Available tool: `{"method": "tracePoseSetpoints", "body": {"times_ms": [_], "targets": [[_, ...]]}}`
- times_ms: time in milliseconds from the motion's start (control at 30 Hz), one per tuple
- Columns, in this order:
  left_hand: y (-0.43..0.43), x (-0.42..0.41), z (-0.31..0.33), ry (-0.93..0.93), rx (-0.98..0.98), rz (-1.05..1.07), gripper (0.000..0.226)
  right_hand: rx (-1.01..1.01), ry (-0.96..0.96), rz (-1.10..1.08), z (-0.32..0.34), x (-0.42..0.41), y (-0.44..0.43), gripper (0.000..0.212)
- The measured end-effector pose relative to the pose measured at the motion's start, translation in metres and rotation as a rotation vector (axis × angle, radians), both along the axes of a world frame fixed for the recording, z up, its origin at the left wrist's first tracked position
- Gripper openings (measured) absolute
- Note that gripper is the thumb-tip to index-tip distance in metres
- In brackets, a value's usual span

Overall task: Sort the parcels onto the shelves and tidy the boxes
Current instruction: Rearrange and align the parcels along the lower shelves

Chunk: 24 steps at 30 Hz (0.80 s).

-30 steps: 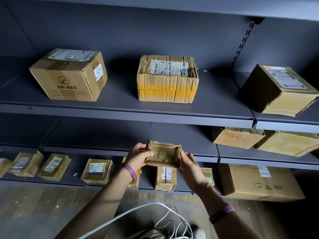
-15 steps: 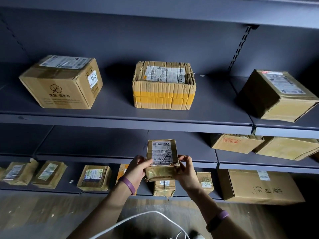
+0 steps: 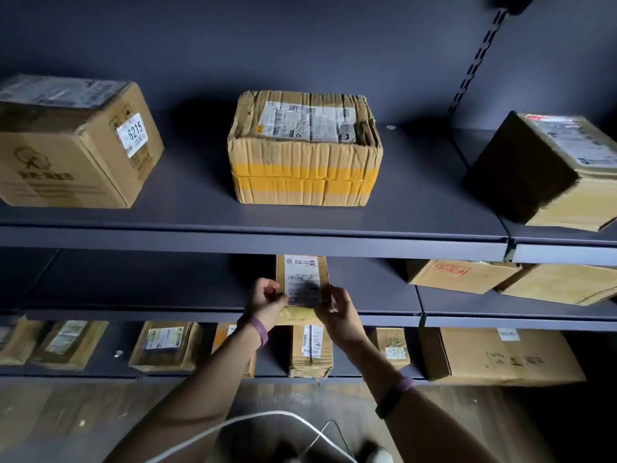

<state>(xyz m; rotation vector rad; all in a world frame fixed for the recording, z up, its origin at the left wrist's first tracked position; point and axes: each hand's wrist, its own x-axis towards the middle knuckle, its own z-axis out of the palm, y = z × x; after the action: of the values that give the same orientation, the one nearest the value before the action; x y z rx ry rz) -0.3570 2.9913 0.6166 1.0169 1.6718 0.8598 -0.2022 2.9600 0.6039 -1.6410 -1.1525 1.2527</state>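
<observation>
Both hands are on one small parcel [image 3: 302,279]: the left hand [image 3: 267,300] pinches its near left corner and the right hand [image 3: 340,315] its near right corner, fingers curled in, so neither is free. It lies label-up with its far end reaching in over the middle shelf [image 3: 150,285], under the lip of the top shelf [image 3: 187,202], and its near end at the front edge. Whether it already rests on the metal I cannot tell. To my eye this is the placing step, with a fair part of the sorting done, since boxes stand on every level. The next move seems to call for a short push inward until the parcel sits fully on the shelf and square to its edge, then letting go; the red-stamped box [image 3: 460,275] stands well apart on the right. As for writing, from the biggest thing down: the large carton [image 3: 500,355] on the bottom shelf [image 3: 103,370] carries handwritten characters I cannot make out. The brown box [image 3: 66,155] at top left has a printed emblem and a sticker [image 3: 132,135] reading 6215. The yellow-taped box [image 3: 305,162] bears a barcoded shipping label too fine to read. The red stamp is blurred. The held parcel's white label shows barcodes and smudged print, nothing legible.
</observation>
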Motion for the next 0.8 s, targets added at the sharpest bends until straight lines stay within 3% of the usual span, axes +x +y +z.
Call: {"method": "tracePoseSetpoints", "body": {"times_ms": [233, 367, 567, 733, 800], "targets": [[0.019, 0.009, -0.023, -0.033, -0.003, 0.040, 0.037, -0.008, 0.018, 0.053, -0.007, 0.012, 0.022, 0.053], [0.009, 0.030, -0.012, 0.099, 0.147, 0.143, 0.035, -0.030, -0.045, -0.012, -0.002, 0.048, 0.015, 0.049], [0.005, 0.105, 0.018, 0.257, 0.383, -0.079, 0.033, -0.041, -0.073, -0.214, 0.020, 0.144, 0.008, 0.047], [0.002, 0.188, 0.027, 0.237, 0.361, -0.140, 0.036, -0.010, -0.183, -0.311, 0.036, 0.235, -0.001, 0.049], [0.004, 0.228, 0.028, 0.161, 0.257, -0.158, 0.035, 0.014, -0.225, -0.366, 0.042, 0.274, -0.003, 0.048]]}}
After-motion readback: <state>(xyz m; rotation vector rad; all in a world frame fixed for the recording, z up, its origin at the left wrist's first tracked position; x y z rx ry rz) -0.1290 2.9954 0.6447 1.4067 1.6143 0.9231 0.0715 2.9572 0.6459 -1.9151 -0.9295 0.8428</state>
